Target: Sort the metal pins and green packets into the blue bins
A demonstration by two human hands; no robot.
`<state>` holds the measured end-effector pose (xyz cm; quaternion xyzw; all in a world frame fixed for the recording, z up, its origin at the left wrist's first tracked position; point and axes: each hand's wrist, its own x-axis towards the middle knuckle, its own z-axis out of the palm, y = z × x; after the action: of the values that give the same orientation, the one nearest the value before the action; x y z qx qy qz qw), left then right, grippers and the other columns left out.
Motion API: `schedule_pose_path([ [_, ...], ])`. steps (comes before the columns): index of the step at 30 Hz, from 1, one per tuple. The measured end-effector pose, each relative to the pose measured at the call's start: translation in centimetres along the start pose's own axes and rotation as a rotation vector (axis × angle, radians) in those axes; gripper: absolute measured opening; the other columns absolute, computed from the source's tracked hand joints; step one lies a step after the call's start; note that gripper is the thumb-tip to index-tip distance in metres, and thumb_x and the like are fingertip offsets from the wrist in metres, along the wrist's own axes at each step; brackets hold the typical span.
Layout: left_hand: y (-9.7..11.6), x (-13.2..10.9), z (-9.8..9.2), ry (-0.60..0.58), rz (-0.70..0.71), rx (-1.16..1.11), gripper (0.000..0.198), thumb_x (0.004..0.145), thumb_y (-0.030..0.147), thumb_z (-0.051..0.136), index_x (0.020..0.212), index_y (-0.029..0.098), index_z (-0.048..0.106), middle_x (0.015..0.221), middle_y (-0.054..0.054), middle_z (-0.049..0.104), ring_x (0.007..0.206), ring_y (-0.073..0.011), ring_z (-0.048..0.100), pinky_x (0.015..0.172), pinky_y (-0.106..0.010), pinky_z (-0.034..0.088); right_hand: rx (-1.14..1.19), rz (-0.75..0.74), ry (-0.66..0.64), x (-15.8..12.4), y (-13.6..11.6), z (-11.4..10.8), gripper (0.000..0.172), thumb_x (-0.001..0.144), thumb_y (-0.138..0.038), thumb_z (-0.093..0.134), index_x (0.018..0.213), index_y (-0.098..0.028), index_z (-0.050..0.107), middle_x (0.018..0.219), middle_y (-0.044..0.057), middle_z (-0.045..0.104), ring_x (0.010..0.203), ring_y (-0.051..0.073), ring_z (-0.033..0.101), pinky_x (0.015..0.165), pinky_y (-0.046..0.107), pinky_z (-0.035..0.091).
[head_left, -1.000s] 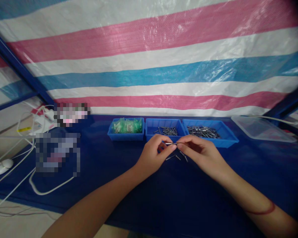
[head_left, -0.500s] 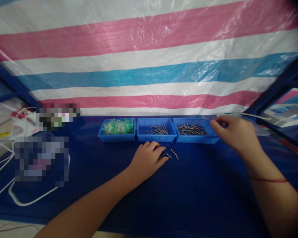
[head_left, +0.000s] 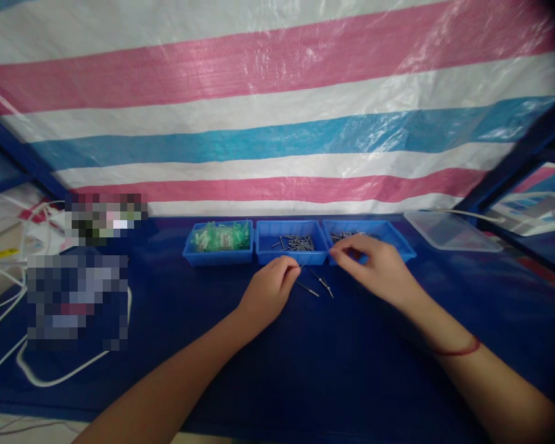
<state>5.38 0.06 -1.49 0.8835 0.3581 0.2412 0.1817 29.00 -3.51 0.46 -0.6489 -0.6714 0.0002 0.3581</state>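
My left hand [head_left: 269, 288] rests on the blue table with its fingers curled together in a pinch, just in front of the middle blue bin [head_left: 291, 254] of small metal pins. A few loose pins [head_left: 315, 285] lie on the cloth right of its fingertips. My right hand [head_left: 375, 266] hovers at the front edge of the right blue bin [head_left: 400, 242] of metal pieces, with thumb and fingers drawn together and pointing left. What either pinch holds is too small to see. A third bin [head_left: 218, 240] on the left holds green plastic parts.
A clear plastic tray [head_left: 448, 233] sits right of the bins. White cables [head_left: 50, 377] and blurred items lie at the table's left end. A striped tarp [head_left: 277, 123] hangs right behind the bins. A blue frame post [head_left: 513, 166] slants at the right.
My right hand came back left from the clear tray to the right bin's front edge. My left hand lifted slightly off the loose pins and closed into a pinch.
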Motion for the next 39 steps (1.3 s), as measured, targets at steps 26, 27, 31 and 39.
schedule_pose_path([
  [26,0.5,0.3,0.4,0.090,-0.095,-0.564,0.015,0.085,0.030,0.060,0.092,0.017,0.060,0.093,-0.004,0.064,0.079,-0.0139,0.063,0.068,-0.023,0.051,0.546,-0.014,-0.142,-2.2,-5.3,1.9,0.017,0.087,-0.033,0.056,0.089,-0.021,0.068,0.076,0.003,0.063,0.064,0.014,0.054,0.056,0.028,0.040],
  [27,0.6,0.3,0.2,0.110,-0.090,-0.558,0.015,0.084,0.030,0.060,0.092,0.017,0.059,0.093,-0.004,0.063,0.079,-0.0137,0.062,0.069,-0.024,0.051,0.544,-0.013,-0.138,-2.2,-5.3,1.9,0.016,0.087,-0.033,0.056,0.089,-0.021,0.068,0.074,0.002,0.063,0.062,0.013,0.053,0.056,0.027,0.040],
  [31,0.9,0.2,-0.1,0.156,-0.095,-0.540,0.013,0.085,0.029,0.059,0.091,0.017,0.057,0.091,-0.004,0.062,0.079,-0.0137,0.061,0.070,-0.023,0.050,0.521,-0.031,-0.158,-2.0,-5.1,1.9,0.016,0.088,-0.031,0.055,0.089,-0.020,0.067,0.074,0.002,0.064,0.063,0.014,0.055,0.057,0.027,0.043],
  [39,0.4,0.0,0.3,0.109,-0.030,-0.469,0.043,0.087,0.030,0.057,0.126,0.020,0.043,0.096,-0.003,0.061,0.073,-0.0116,0.059,0.070,-0.026,0.051,0.256,-0.245,-0.101,-1.5,-4.4,1.4,0.019,0.091,-0.027,0.048,0.086,-0.022,0.065,0.085,0.006,0.070,0.079,0.020,0.062,0.076,0.036,0.046],
])
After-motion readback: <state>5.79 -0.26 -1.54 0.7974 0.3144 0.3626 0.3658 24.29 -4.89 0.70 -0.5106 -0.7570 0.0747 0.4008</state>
